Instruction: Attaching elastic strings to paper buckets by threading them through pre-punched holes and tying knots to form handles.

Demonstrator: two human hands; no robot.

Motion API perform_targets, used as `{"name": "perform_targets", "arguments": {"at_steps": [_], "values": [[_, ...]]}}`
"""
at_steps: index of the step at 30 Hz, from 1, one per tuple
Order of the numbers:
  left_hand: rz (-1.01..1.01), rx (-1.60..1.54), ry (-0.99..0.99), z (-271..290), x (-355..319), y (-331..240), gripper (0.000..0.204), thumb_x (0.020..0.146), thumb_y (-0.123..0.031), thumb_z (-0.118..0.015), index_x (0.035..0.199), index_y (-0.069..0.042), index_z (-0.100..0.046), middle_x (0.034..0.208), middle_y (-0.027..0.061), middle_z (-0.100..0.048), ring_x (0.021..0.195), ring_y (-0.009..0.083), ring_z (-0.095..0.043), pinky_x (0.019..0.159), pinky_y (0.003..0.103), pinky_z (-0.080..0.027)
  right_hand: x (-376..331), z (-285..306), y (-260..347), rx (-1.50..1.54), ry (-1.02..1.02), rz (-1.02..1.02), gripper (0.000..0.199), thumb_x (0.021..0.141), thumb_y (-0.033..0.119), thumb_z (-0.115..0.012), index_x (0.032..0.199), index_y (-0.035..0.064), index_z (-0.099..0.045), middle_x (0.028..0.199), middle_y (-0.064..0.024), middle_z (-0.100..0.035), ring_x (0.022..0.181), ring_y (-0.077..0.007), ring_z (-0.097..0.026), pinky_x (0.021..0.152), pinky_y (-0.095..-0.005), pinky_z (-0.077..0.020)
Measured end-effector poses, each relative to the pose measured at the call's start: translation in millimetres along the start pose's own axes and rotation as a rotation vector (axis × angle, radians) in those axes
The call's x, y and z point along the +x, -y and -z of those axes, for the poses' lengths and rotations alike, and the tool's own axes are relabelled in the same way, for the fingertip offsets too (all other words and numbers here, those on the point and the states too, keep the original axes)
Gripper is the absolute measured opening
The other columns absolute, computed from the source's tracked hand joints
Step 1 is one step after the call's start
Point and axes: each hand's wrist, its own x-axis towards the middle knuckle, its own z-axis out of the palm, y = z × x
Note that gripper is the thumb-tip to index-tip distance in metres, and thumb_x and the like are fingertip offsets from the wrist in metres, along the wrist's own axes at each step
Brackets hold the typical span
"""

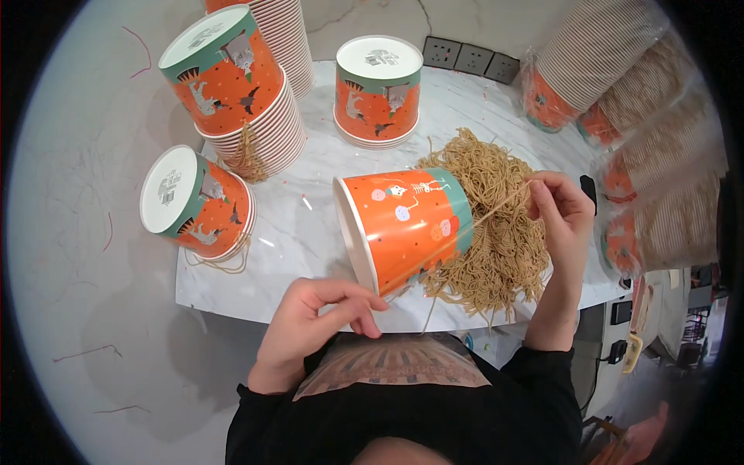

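An orange and green paper bucket with skeleton pictures lies on its side in front of me, its open mouth facing left. Against its base rests a large heap of tan cord. My right hand, over the heap's right side, pinches one strand of the cord. That strand runs taut, slanting down across the bucket toward its near rim. Beside that rim my left hand has its fingers curled, with the strand reaching its fingertips; the exact grip is hard to make out.
Upside-down bucket stacks stand at the back left, near left and back centre. Some cord hangs on the left ones. Plastic-wrapped bucket stacks line the right side. Black sockets sit along the marble-patterned table's back edge.
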Motion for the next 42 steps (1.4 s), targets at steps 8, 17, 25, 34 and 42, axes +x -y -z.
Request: {"name": "perform_targets", "arguments": {"at_steps": [8, 17, 25, 34, 42], "values": [[-0.295, 0.718, 0.371, 3, 4, 14, 0.022, 0.093, -0.021, -0.069, 0.106, -0.004, -0.076, 0.104, 0.0094, -0.075, 0.098, 0.0279, -0.071, 0.083, 0.035, -0.056, 10, -13, 7, 0.708, -0.053, -0.161, 0.021, 0.103, 0.012, -0.057, 0.117, -0.0010, -0.062, 0.093, -0.0093, -0.069, 0.081, -0.0186, -0.069, 0.076, -0.0289, -0.0576], [-0.485, 0.603, -0.121, -19, 4, -20, 0.048, 0.080, 0.003, -0.080, 0.126, -0.003, -0.068, 0.109, 0.0103, -0.069, 0.083, 0.0144, -0.070, 0.068, 0.027, -0.055, 11, -41, 52, 0.742, 0.810, -0.364, 0.028, 0.097, -0.003, -0.051, 0.124, 0.0044, -0.043, 0.079, -0.0072, -0.061, 0.054, -0.0064, -0.047, 0.046, -0.0193, -0.0307], [-0.752, 0.516, -0.211, -38, 35, -6, 0.034, 0.080, 0.006, -0.078, 0.113, 0.000, -0.074, 0.109, 0.0128, -0.070, 0.084, 0.0150, -0.069, 0.067, 0.026, -0.055, 2, -70, 86, 0.506, 0.953, -0.391, 0.040, 0.092, -0.011, -0.054, 0.124, 0.0043, -0.035, 0.087, -0.0075, -0.061, 0.075, -0.0113, -0.058, 0.066, -0.0224, -0.0422], [-0.854, 0.470, -0.336, -26, 33, -2, 0.019, 0.083, 0.007, -0.075, 0.099, -0.003, -0.073, 0.094, 0.0085, -0.070, 0.074, 0.0141, -0.065, 0.064, 0.025, -0.051, 10, -81, 101, 0.243, 0.927, -0.194, 0.023, 0.089, -0.004, -0.066, 0.109, 0.0025, -0.056, 0.081, 0.0008, -0.061, 0.069, -0.0044, -0.051, 0.059, -0.0199, -0.0345], [-0.901, 0.482, -0.370, -26, 34, -5, 0.009, 0.085, 0.004, -0.072, 0.090, -0.002, -0.069, 0.084, 0.0070, -0.065, 0.070, 0.0141, -0.060, 0.062, 0.026, -0.048, 6, -90, 102, -0.073, 0.776, 0.402, 0.013, 0.085, 0.002, -0.072, 0.097, 0.0044, -0.066, 0.078, -0.0060, -0.058, 0.062, -0.0178, -0.056, 0.057, -0.0289, -0.0457]]}}
